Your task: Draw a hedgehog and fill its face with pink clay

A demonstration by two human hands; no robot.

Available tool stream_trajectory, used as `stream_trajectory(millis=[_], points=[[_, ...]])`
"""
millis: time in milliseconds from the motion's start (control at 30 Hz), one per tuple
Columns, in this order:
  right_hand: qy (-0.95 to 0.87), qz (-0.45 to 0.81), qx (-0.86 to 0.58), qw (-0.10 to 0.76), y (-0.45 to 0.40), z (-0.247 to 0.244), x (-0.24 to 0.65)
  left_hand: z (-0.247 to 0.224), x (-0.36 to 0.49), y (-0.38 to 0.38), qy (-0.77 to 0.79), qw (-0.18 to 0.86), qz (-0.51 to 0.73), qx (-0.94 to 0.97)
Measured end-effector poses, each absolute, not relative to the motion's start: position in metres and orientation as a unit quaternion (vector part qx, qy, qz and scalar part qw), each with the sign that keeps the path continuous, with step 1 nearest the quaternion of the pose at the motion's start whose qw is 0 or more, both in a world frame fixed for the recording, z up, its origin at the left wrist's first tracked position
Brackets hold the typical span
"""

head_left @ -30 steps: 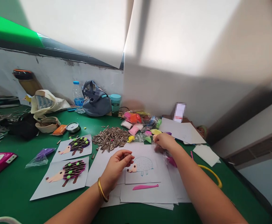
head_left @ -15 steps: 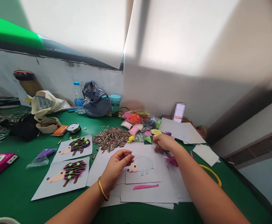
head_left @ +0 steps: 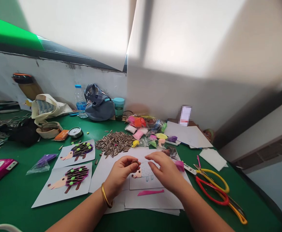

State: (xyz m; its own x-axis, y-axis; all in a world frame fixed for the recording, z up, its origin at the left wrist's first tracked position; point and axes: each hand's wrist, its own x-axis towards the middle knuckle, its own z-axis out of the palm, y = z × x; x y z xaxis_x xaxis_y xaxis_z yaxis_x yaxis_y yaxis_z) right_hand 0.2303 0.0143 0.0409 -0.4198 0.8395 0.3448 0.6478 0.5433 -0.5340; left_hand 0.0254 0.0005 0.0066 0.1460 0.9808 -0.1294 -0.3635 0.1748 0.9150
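My left hand (head_left: 124,170) is pinched on a small brown piece (head_left: 135,162), partly hidden by the fingers, left of the hedgehog drawing. My right hand (head_left: 164,169) hangs over the drawing's right side, thumb and fingers apart, with nothing visible between them. The hedgehog drawing (head_left: 141,183) has a blue outline and a pink face, and lies on white sheets. Below it is a pink plastic knife (head_left: 150,192). Brown clay in a bag (head_left: 166,152) lies beyond my right hand, beside a magenta packet (head_left: 179,165).
Sunflower seeds (head_left: 114,143) are heaped behind the sheets. Two hedgehog pictures (head_left: 83,190) lie at the left. Coloured clay packets (head_left: 138,124) stand further back. Red and yellow scissors (head_left: 211,183) rest on the right. A bag (head_left: 99,108), bottle (head_left: 79,100) and cup (head_left: 119,108) line the wall.
My right hand has moved left and toward me from the brown clay bag to above the drawing, and its fingers have spread. The scissors now show. My left hand stays nearly in place.
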Motion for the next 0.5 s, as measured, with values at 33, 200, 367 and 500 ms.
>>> stream_trajectory(millis=[33, 200, 367, 500], points=[[-0.823, 0.167, -0.436, 0.324, 0.008, 0.037, 0.225, 0.007, 0.025, 0.000, 0.397, 0.647, 0.515, 0.397], [-0.835, 0.145, -0.358, 0.392, -0.004, 0.023, 0.206, 0.015, 0.032, -0.005, 0.394, 0.642, 0.480, 0.449], [-0.862, 0.021, -0.315, 0.396, -0.002, 0.024, 0.199, 0.029, 0.047, -0.023, 0.350, 0.709, 0.413, 0.452], [-0.865, -0.032, -0.329, 0.378, -0.008, 0.026, 0.198, 0.037, 0.060, -0.035, 0.289, 0.784, 0.428, 0.345]])
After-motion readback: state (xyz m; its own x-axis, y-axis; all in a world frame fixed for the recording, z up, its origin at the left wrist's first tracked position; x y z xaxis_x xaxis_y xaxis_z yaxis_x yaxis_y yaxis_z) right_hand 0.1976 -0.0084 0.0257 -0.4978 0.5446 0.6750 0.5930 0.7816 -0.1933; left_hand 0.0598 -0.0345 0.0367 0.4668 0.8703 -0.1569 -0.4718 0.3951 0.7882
